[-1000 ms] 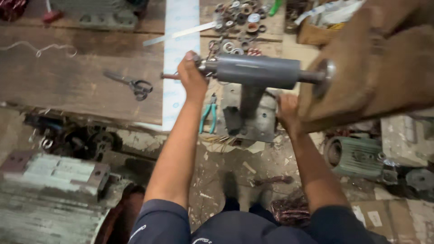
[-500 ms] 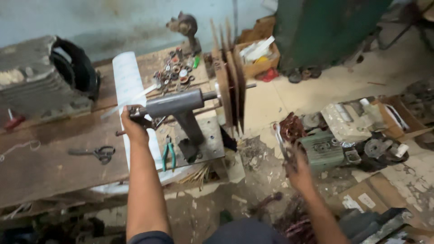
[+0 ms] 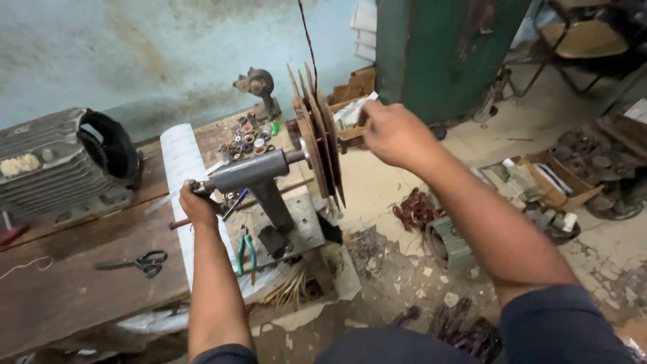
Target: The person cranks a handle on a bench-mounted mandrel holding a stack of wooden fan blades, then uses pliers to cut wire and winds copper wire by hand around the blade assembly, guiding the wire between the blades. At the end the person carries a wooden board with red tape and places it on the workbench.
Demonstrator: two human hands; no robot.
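While our left hand (image 3: 197,205) grips the crank end of the grey winding machine (image 3: 259,176) on the desk (image 3: 74,290), our right hand (image 3: 394,135) holds a small piece at the wooden formers (image 3: 318,138). White roll (image 3: 178,158) lies behind; cardboard boxes (image 3: 549,182) sit on floor, right.

We see two bare forearms, left hand (image 3: 197,210) and right hand (image 3: 396,135), no gloves, rings or watch visible. Short dark navy sleeves end just above the elbows, right sleeve (image 3: 563,323) fuller in view than left sleeve (image 3: 222,354). Dark trousers (image 3: 391,347) show at bottom edge.
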